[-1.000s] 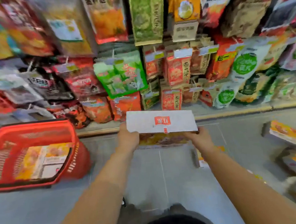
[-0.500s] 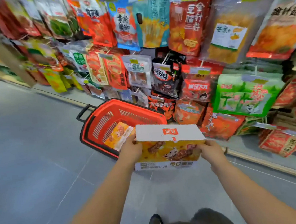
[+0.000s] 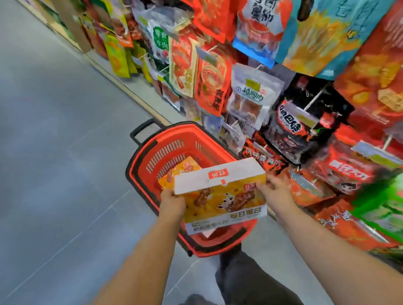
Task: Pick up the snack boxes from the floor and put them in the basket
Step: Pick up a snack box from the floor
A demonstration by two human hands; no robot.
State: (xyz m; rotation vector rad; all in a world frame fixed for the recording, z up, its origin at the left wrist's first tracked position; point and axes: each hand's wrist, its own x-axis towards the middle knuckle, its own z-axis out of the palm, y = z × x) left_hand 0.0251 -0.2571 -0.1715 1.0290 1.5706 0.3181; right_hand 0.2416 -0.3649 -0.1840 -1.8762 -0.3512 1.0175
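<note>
I hold a snack box (image 3: pixel 221 194), white on top with a yellow printed front, between both hands above the red basket (image 3: pixel 144 157). My left hand (image 3: pixel 172 203) grips its left end and my right hand (image 3: pixel 274 186) grips its right end. The box hangs over the near half of the basket, which stands on the grey floor beside the shelves. Another yellow snack box (image 3: pixel 182 170) lies inside the basket, partly hidden by the one I hold.
Shelves of hanging snack bags (image 3: pixel 251 91) run along the right, close to the basket. The basket's black handle (image 3: pixel 144 129) points away from me. Grey floor (image 3: pixel 43 155) stretches to the left. My legs (image 3: pixel 237 276) are just behind the basket.
The box has moved from in front of the basket to above it, carried by both hands. The view turned left and closer, so the basket now sits directly ahead.
</note>
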